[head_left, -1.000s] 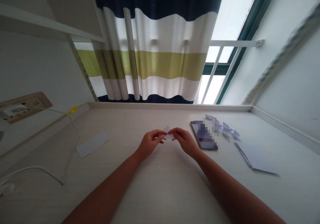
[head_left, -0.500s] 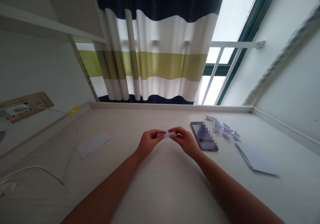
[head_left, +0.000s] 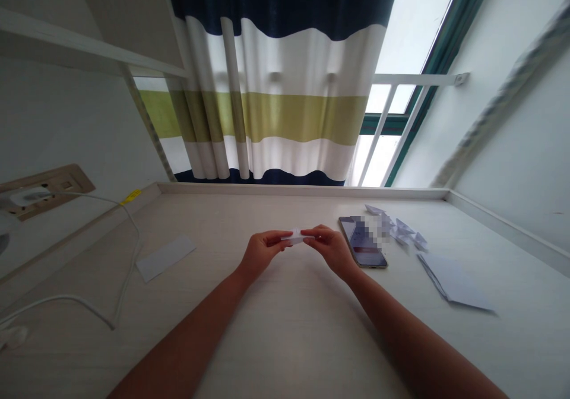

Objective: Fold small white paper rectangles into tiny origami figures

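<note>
Wall socket plate (head_left: 47,184), beige, sits at far left with a white plug (head_left: 27,196) in it; we trace a white cable (head_left: 129,250) from there down across the pale wood-grain desk (head_left: 285,333), passing a yellow tape tag (head_left: 130,197). Just right of the cable lies a flat white paper strip (head_left: 165,260), with no fold that we can make out.

Center: the left hand (head_left: 263,252) and right hand (head_left: 328,249) face each other, neither spread, each pinching one end of a small folded paper piece (head_left: 294,237) between thumb and fingers. We find the fingertips almost meeting, and the piece is held above the desk, left of the smartphone (head_left: 366,250). Its exact fold shape is hidden by the fingers.

Beyond the smartphone, we log a loose group of small folded paper shapes (head_left: 401,230), partly pixelated; their count cannot be told. Far right, a stack of white paper sheets (head_left: 452,281) lies flat. Folded so far: the held piece and the group. Unfolded, as far as we can tell: the strip and the stack.
</note>
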A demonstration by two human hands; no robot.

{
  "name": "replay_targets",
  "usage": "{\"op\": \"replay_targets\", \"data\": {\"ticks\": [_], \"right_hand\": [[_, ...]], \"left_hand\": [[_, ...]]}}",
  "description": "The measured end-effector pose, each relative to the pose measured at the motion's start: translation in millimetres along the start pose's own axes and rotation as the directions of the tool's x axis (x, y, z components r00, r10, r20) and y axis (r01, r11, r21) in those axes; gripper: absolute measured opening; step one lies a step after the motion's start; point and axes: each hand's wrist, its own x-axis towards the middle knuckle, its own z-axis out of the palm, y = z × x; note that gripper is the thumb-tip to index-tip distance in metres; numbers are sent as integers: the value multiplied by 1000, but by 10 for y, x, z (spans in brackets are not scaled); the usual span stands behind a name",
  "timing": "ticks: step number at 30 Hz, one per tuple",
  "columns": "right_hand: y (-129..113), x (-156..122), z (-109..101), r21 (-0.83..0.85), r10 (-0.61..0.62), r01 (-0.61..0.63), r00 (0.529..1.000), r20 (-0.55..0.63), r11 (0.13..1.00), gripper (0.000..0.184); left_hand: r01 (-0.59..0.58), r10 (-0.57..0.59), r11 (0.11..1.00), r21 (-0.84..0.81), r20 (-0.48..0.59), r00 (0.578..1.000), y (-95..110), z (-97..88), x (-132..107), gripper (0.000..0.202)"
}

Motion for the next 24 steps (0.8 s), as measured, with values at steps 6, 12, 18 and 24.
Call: {"op": "replay_targets", "data": {"ticks": [6, 12, 18, 24], "right_hand": [[2, 6, -13, 42, 10, -9, 1000, -10, 999, 20], [6, 18, -26, -1, -3, 3, 1000, -9, 1000, 22], [-15, 6, -31, -3, 5, -5, 1000, 12, 1000, 22], [-53, -9, -8, 7, 23, -23, 999, 43, 1000, 24]], "left_hand": [[8, -11, 999, -35, -83, 997, 23, -1, 27, 22], [43, -52, 995, -87, -101, 994, 42, -8, 28, 23], [5, -4, 1000, 6, -72, 997, 46, -18, 11, 30], [-119, 122, 986, 119, -13, 993, 44, -16, -3, 23]]}}
